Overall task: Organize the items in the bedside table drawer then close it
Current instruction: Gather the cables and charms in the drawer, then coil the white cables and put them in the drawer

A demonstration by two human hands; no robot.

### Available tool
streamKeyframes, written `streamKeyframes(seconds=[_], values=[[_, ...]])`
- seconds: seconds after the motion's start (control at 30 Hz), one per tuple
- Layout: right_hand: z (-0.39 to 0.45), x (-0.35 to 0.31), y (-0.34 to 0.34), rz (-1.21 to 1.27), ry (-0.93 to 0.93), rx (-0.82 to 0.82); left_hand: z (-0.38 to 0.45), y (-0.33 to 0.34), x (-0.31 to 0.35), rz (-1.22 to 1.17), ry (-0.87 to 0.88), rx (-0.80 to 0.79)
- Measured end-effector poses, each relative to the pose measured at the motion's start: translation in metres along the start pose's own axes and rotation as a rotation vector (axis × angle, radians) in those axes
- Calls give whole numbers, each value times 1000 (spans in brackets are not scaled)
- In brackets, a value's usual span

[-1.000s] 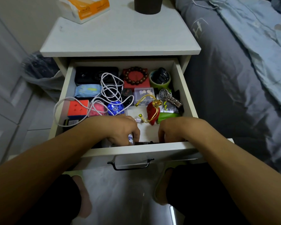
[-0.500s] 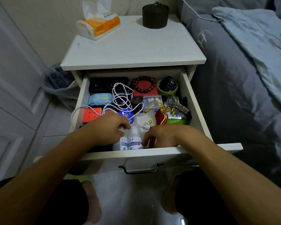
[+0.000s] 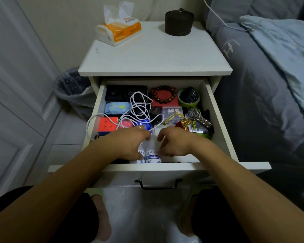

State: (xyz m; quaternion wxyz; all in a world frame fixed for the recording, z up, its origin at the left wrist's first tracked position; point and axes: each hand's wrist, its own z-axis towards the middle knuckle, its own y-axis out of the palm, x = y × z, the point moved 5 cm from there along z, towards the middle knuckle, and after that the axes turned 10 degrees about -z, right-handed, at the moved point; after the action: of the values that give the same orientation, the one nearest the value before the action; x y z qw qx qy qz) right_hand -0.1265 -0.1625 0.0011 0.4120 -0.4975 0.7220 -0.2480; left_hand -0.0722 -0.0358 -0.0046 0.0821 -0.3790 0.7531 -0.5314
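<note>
The white drawer [image 3: 218,120] of the bedside table [image 3: 156,55] stands pulled out and crowded with small items. Two small white bottles with blue labels [image 3: 153,156] lie side by side at its front. My left hand [image 3: 130,142] covers the left bottle, thumb against its label and fingers curled over its top. My right hand [image 3: 175,142] hovers just right of the other bottle, fingers loosely curled with nothing in them. A white cable [image 3: 139,109] loops across the left half and hangs over the drawer's left wall.
Also inside are a black case [image 3: 119,92], a bead bracelet on a red box [image 3: 164,94], a green cup [image 3: 189,99], a wristwatch [image 3: 198,117], a red pouch [image 3: 182,124] and a puzzle cube [image 3: 107,125]. A tissue pack [image 3: 119,32] and a dark jar [image 3: 179,22] stand on top. The bed [image 3: 270,102] is right, a bin [image 3: 72,86] left.
Both hands have drawn back from the drawer's front corner and risen a little, uncovering the two bottles. The view has tilted up, showing more of the tabletop.
</note>
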Motion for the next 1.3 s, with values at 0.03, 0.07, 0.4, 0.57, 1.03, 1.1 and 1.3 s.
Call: streamKeyframes(seconds=[0.03, 0.07, 0.4, 0.57, 1.03, 1.1, 1.3], values=[[-1, -3, 2, -13, 11, -26, 1, 1, 0, -31, -2, -27], [-1, -8, 5, -66, 14, -57, 1, 1, -2, -54, 3, -44], [-2, -15, 13, -307, 75, -83, -1, 4, -9, -22, 79, -60], [-2, -14, 2, -285, 44, 21, -9, -10, -14, -179, 59, 135], [4, -34, -42, 7, -111, 586, -1, -39, -62, -217, -145, 405], [5, -36, -42, -1, -130, 604, -4, -49, -65, -274, -113, 517], [4, -42, -49, 102, -213, 597, -33, -76, -68, -902, 43, 825]])
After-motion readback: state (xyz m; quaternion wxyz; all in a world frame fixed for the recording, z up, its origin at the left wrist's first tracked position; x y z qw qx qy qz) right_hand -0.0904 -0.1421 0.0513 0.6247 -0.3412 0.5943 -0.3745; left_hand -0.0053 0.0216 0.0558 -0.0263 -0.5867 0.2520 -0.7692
